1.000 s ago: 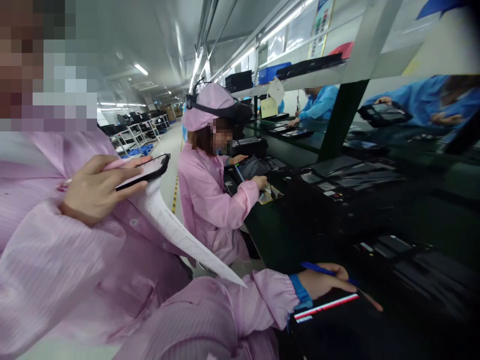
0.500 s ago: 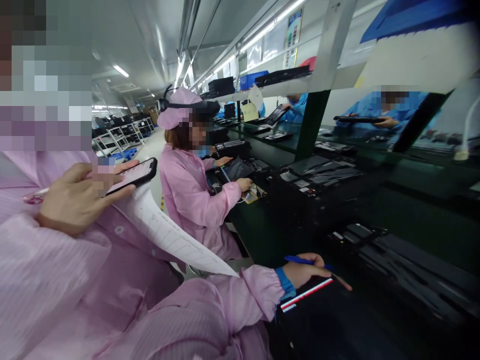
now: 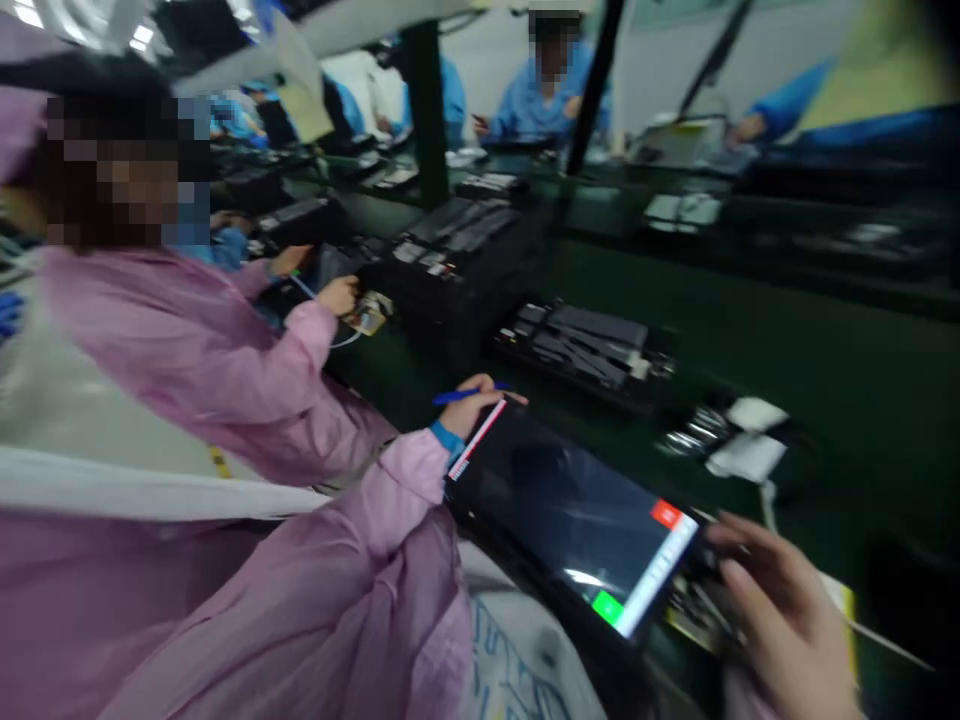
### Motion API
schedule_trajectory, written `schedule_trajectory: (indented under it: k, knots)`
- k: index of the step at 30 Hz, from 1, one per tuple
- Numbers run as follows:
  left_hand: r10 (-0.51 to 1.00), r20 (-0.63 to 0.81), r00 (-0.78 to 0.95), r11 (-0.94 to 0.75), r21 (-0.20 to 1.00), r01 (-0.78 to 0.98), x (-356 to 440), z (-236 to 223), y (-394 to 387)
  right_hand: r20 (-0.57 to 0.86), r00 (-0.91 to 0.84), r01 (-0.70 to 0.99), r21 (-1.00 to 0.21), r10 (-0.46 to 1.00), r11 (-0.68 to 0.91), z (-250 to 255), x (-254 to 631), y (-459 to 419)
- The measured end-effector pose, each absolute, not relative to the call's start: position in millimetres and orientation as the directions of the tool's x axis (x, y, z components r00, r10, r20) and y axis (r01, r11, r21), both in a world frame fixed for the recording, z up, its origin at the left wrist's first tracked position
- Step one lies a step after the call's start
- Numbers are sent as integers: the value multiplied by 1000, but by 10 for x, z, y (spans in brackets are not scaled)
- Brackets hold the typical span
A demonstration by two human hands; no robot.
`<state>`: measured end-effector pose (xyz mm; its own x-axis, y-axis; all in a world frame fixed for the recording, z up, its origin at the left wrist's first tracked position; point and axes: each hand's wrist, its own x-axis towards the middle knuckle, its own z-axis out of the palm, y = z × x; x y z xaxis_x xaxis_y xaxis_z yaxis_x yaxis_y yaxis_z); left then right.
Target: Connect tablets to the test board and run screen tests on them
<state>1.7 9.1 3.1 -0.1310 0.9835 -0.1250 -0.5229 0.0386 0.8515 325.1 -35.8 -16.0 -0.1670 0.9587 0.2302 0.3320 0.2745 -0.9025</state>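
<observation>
A tablet-like device with a lit dark screen lies tilted in front of me, showing a red block, a green block and a pale strip at its right end. At its far left corner is my left hand, in a pink sleeve with a blue cuff, closed on a blue pen and resting against the device's edge. Beside the right end is my right hand, blurred, its thumb and fingers curled together around something dark that I cannot make out. A yellow-edged board shows partly under that end.
Opened dark devices and a taller stack stand on the dark green bench. White adapters with a cable lie beyond the device. A co-worker in pink works at the left, a person in blue across.
My view has swung right and down. The full screen and my right hand have come into sight; the phone at the left is out of view. My left hand still has the pen.
</observation>
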Motion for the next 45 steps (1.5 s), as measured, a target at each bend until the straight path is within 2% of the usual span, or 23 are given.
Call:
schedule_trajectory:
  k: [2, 6, 9, 14, 17, 19, 23, 25, 28, 33, 39, 45]
  knots:
    - [984, -137, -113, 64, 867, -494, -27, 48, 152, 137, -95, 275, -948, 986, 158, -213, 3315, -355]
    - [980, -151, -129, 79, 891, -447, -62, 147, 207, 105, -89, 240, -963, 990, 124, -235, 3300, -282]
    - [978, -153, -140, 80, 902, -425, -11, 188, 212, 149, -127, 297, -937, 981, 181, -188, 3279, -264]
    - [978, -142, -155, 75, 925, -373, 4, 142, 288, 281, -280, 465, -797, 918, 386, -100, 3237, -226]
    - [975, -144, -167, 82, 939, -333, -20, 89, 327, 288, -296, 469, -787, 911, 401, -93, 3227, -216]
    - [978, -132, -161, 75, 944, -321, -30, 70, 336, 261, -212, 449, -830, 942, 331, -95, 3263, -227]
    - [980, -114, -162, 57, 945, -321, -23, 94, 340, 197, 141, 377, -917, 970, 131, -75, 3410, -243]
    - [977, -119, -178, 57, 946, -320, -17, 120, 343, 157, 212, 350, -934, 964, 75, -64, 3458, -233]
    - [974, -116, -195, 44, 941, -337, -23, 139, 350, 128, 137, 328, -942, 982, 77, -77, 3444, -193]
    - [975, -89, -205, 12, 938, -346, -46, 128, 353, 195, 7, 467, -868, 981, 170, -140, 3354, -146]
    - [976, -100, -194, 34, 948, -317, -34, 132, 324, 223, -33, 566, -799, 974, 202, -194, 3383, -182]
    - [977, -108, -183, 44, 944, -327, -27, 175, 299, 152, 1, 564, -816, 988, 125, -213, 3400, -208]
